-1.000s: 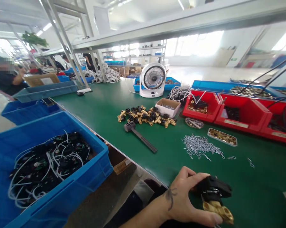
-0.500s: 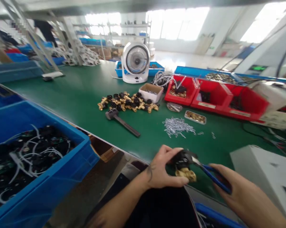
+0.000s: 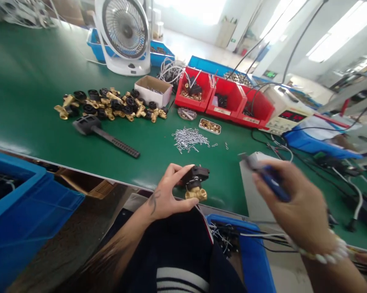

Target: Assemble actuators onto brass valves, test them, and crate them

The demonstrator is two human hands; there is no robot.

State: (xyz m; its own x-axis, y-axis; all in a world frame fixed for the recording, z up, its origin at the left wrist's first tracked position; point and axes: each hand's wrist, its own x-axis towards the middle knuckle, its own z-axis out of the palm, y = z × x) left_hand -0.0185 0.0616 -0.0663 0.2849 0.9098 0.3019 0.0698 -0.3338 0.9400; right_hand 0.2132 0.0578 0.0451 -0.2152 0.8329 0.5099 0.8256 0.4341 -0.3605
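L hand: valve; red bins: parts.

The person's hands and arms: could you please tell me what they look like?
No gloves or sleeves are worn. The left hand carries a dark tattoo at the wrist; the right hand wears a bracelet of pale beads at its wrist.

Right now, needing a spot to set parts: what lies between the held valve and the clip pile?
In the head view, only bare green table separates the valve from the clip pile.
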